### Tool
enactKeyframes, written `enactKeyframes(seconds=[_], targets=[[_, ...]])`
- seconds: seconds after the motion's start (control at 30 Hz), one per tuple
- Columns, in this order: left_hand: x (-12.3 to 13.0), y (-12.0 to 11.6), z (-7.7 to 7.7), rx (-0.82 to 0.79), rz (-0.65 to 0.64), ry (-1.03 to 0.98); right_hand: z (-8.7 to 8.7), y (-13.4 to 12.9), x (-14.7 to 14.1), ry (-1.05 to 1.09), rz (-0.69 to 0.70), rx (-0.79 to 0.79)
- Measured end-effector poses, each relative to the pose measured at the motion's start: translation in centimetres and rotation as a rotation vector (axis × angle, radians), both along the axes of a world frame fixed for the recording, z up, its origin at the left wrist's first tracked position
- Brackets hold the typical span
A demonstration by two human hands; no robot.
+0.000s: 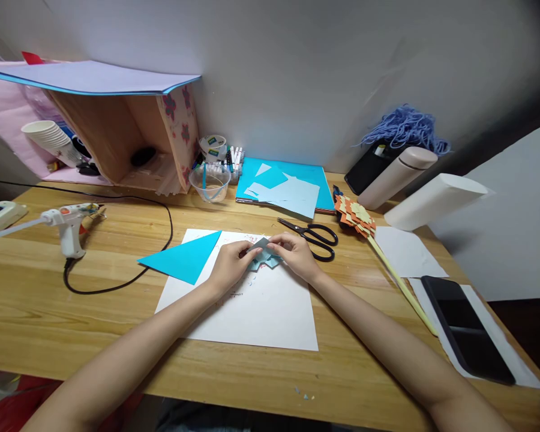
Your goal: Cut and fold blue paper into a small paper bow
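Between my hands is a small piece of folded light blue paper (pixel 264 254) with jagged lower edges, held over a white sheet (pixel 252 318) on the table. My left hand (pixel 231 262) pinches its left side, thumb on top. On the right side my right hand (pixel 297 254) grips it the same way. The fingers behind the paper are partly hidden. Black-handled scissors (pixel 312 236) lie just beyond my right hand, blades pointing left. A bright blue paper triangle (pixel 184 258) rests to the left, partly over the white sheet.
A glue gun (pixel 69 228) stands at left, its cable looping across the table. Behind are an open box (pixel 180 138), a plastic cup (pixel 210 183) and cut paper (pixel 292 195) on a blue sheet. Rightward lie a paper flower (pixel 354 215), a phone (pixel 468 330) and a flask (pixel 398 177).
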State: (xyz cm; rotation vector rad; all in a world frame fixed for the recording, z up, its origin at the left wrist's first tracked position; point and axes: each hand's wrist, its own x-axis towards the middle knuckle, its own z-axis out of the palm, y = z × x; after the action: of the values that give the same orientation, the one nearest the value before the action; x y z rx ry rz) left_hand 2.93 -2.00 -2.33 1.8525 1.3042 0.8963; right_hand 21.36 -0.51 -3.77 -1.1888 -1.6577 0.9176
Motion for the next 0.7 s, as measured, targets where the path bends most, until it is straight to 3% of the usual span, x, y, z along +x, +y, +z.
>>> enactKeyframes(seconds=[0.7], targets=[[0.09,-0.05,0.5,0.006,0.001,-0.031,0.77,-0.47,-0.2,-0.001,-0.011,0.014]])
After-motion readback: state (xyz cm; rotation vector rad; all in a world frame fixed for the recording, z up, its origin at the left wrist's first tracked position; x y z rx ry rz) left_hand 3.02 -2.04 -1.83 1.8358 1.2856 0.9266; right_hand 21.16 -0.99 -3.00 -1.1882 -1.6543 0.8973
